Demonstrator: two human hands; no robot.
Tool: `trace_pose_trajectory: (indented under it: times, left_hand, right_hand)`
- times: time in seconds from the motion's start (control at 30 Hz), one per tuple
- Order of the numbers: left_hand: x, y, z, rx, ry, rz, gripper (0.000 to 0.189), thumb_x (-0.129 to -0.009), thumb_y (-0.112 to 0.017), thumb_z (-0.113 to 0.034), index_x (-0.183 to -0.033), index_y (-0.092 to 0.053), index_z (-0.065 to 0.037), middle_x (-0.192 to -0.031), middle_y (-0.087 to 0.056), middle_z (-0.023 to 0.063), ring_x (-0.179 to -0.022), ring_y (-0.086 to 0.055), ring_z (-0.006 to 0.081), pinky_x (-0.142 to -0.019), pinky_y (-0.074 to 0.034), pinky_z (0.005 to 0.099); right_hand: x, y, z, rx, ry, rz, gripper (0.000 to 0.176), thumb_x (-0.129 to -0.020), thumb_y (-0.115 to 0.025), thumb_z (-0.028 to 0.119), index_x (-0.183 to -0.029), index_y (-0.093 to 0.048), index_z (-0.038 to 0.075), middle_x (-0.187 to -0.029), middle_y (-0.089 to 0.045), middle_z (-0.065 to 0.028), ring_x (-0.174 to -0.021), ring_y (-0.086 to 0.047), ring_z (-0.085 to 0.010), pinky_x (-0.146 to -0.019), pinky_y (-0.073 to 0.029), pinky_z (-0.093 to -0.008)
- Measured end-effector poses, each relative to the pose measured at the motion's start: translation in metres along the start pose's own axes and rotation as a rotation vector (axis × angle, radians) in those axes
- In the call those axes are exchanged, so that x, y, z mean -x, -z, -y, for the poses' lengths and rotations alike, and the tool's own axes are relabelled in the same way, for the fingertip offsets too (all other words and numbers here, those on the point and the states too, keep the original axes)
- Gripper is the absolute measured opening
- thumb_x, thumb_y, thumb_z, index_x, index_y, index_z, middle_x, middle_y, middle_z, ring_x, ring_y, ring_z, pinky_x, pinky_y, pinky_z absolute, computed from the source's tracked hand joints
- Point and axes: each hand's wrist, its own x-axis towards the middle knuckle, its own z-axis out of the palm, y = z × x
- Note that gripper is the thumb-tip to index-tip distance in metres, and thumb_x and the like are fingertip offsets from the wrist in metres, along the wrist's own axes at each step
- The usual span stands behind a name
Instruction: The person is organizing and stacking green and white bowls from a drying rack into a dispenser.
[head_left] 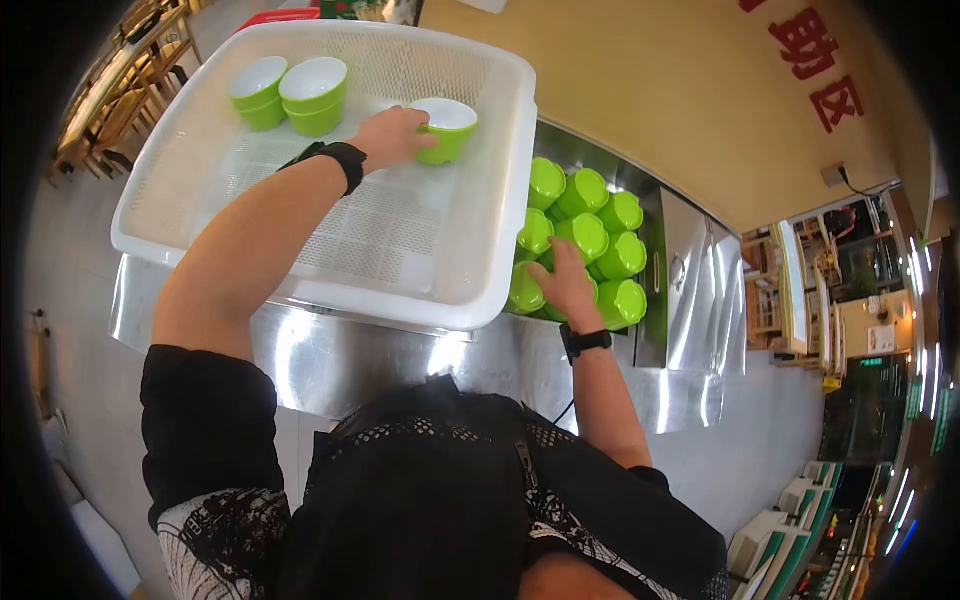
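Inside the white plastic basket (160, 190), my left hand (393, 138) has its fingers round the left side of a green cup with a white inside (445, 125). Two short stacks of such cups, one (262, 112) beside the other (316, 115), stand upright at the basket's far left. To the right of the basket, several green cups (580, 238) lie bottoms up in rows in a metal recess. My right hand (566, 282) rests over these cups, thumb and fingers apart, touching them and holding none.
A steel counter (340, 350) runs under the basket, with a metal lid or panel (690, 290) right of the cups. Beyond it rises a tan wall (620, 80) with red characters. Wooden tables and chairs (125, 90) stand at the far left.
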Motion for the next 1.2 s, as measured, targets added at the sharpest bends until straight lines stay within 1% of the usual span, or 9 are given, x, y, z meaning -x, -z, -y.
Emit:
trace_pose_trajectory:
  times: [0.17, 0.2, 0.27, 0.37, 0.47, 0.67, 0.77, 1.0, 1.2]
  left_hand:
    - [-0.005, 0.017, -0.006, 0.279, 0.028, 0.017, 0.044, -0.096, -0.059, -0.042, -0.110, -0.066, -0.001, -0.103, -0.069, 0.0199, -0.102, -0.066, 0.0336, -0.088, -0.052, 0.0444]
    - [-0.008, 0.028, -0.011, 0.272, 0.025, -0.006, 0.044, -0.096, -0.059, -0.042, -0.110, -0.066, -0.001, -0.103, -0.069, 0.0199, -0.102, -0.066, 0.0336, -0.088, -0.052, 0.0444]
    - [0.000, 0.054, -0.029, 0.685, 0.256, 0.227, 0.048, -0.100, -0.055, -0.046, -0.117, -0.064, -0.002, -0.107, -0.069, 0.0161, -0.104, -0.068, 0.0281, -0.085, -0.055, 0.0440]
    - [0.004, 0.064, -0.028, 1.052, 0.196, 0.289, 0.057, -0.102, -0.049, -0.054, -0.127, -0.059, -0.004, -0.106, -0.065, 0.0112, -0.105, -0.068, 0.0245, -0.086, -0.057, 0.0434]
    - [0.006, 0.072, -0.034, 1.341, 0.181, 0.399, 0.059, -0.103, -0.049, -0.054, -0.136, -0.053, -0.004, -0.110, -0.068, 0.0146, -0.107, -0.068, 0.0289, -0.088, -0.056, 0.0436]
    - [0.012, 0.080, -0.059, 1.427, 0.020, 0.524, 0.057, -0.104, -0.049, -0.051, -0.134, -0.054, -0.003, -0.116, -0.068, 0.0165, -0.109, -0.068, 0.0303, -0.087, -0.057, 0.0431]
    - [0.021, 0.081, -0.077, 1.399, -0.051, 0.580, 0.056, -0.104, -0.047, -0.052, -0.130, -0.057, -0.003, -0.113, -0.067, 0.0150, -0.103, -0.069, 0.0264, -0.085, -0.057, 0.0409]
    - [0.028, 0.074, -0.091, 1.335, -0.204, 0.615, 0.061, -0.101, -0.052, -0.057, -0.133, -0.056, -0.006, -0.118, -0.067, 0.0129, -0.106, -0.068, 0.0222, -0.085, -0.057, 0.0358]
    - [0.022, 0.080, -0.073, 1.274, -0.061, 0.390, 0.053, -0.104, -0.048, -0.049, -0.138, -0.055, -0.010, -0.124, -0.065, 0.0120, -0.109, -0.066, 0.0217, -0.089, -0.055, 0.0352]
  right_hand:
    - [-0.018, 0.046, 0.011, -0.202, 0.103, -0.312, 0.051, -0.088, -0.071, 0.018, -0.133, -0.054, 0.002, -0.128, -0.060, -0.0182, -0.116, -0.058, -0.0353, -0.094, -0.049, -0.0428]
    - [-0.024, 0.059, 0.024, -0.312, 0.108, -0.346, 0.050, -0.089, -0.071, 0.017, -0.134, -0.054, 0.003, -0.129, -0.060, -0.0149, -0.114, -0.059, -0.0298, -0.090, -0.051, -0.0392]
    - [-0.022, 0.072, 0.043, -0.490, 0.061, -0.356, 0.049, -0.091, -0.070, 0.012, -0.137, -0.052, 0.005, -0.134, -0.057, -0.0107, -0.114, -0.059, -0.0224, -0.083, -0.054, -0.0321]
    - [-0.024, 0.091, 0.073, -0.581, 0.186, -0.384, 0.055, -0.087, -0.072, 0.012, -0.137, -0.051, 0.004, -0.137, -0.054, -0.0129, -0.114, -0.057, -0.0257, -0.081, -0.053, -0.0347]
    - [-0.026, 0.101, 0.098, -0.518, 0.288, -0.394, 0.067, -0.084, -0.077, 0.013, -0.143, -0.046, 0.005, -0.143, -0.048, -0.0129, -0.118, -0.056, -0.0258, -0.085, -0.053, -0.0363]
    - [-0.033, 0.114, 0.141, -0.277, 0.505, -0.462, 0.094, -0.073, -0.086, 0.016, -0.150, -0.033, 0.005, -0.150, -0.036, -0.0215, -0.129, -0.048, -0.0380, -0.099, -0.048, -0.0473]
    - [-0.035, 0.117, 0.158, -0.266, 0.581, -0.504, 0.098, -0.069, -0.087, 0.017, -0.149, -0.032, 0.005, -0.147, -0.036, -0.0266, -0.131, -0.043, -0.0446, -0.105, -0.043, -0.0501]
    - [-0.041, 0.112, 0.144, -0.193, 0.675, -0.727, 0.096, -0.064, -0.086, 0.016, -0.143, -0.034, 0.000, -0.139, -0.041, -0.0260, -0.130, -0.042, -0.0448, -0.107, -0.041, -0.0487]
    - [-0.037, 0.121, 0.097, -0.328, 0.362, -0.619, 0.092, -0.067, -0.085, 0.019, -0.143, -0.036, 0.000, -0.137, -0.043, -0.0227, -0.129, -0.045, -0.0389, -0.108, -0.040, -0.0456]
